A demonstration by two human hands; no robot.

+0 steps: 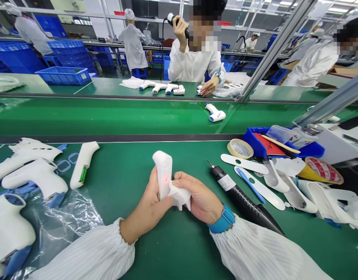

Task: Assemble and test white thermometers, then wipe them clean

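Note:
My left hand (pixel 151 200) and my right hand (pixel 198 198) together grip a white gun-shaped plastic housing (pixel 165 175) just above the green bench (pixel 129 179). The left fingers wrap its upright handle. The right fingers are closed on its lower end, thumb pressed against it. A blue wrist strap (pixel 222 220) sits on my right wrist. A black electric screwdriver (pixel 240 198) lies on the bench just right of my right hand.
Several white housings (pixel 30 171) lie at the left on a clear plastic sheet (pixel 62 217). White cover pieces (pixel 255 175), tape rolls (pixel 240 148) and a blue tray (pixel 260 146) lie at the right. A finished unit (pixel 215 112) rides the conveyor belt; co-workers sit opposite.

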